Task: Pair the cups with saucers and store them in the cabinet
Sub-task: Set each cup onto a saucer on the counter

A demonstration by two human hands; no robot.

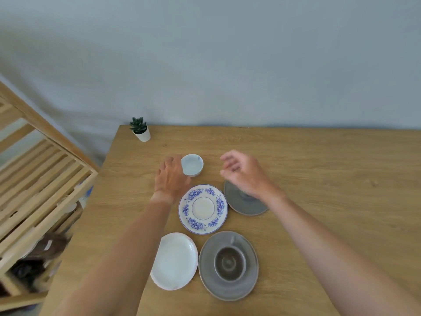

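We're over a wooden tabletop [319, 179] against a pale blue wall, a slatted wooden rack [45, 169] at left and a small potted plant [140, 129] on the far corner. The far grey saucer [245, 205] is partly hidden by the right hand [245, 173], blurred, fingers loosely curled, holding nothing. The left hand [172, 177] touches the white cup [193, 165]; its fingers are hidden, so we can't tell the grip. Nearer lie the blue floral saucer [202, 209], a white saucer [174, 261] and a grey cup [230, 263] on its grey saucer [228, 289].

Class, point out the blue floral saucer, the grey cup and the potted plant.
blue floral saucer [203, 208], head view, plain centre well.
grey cup [229, 263], head view, inside bottom.
potted plant [143, 134], head view, white pot.
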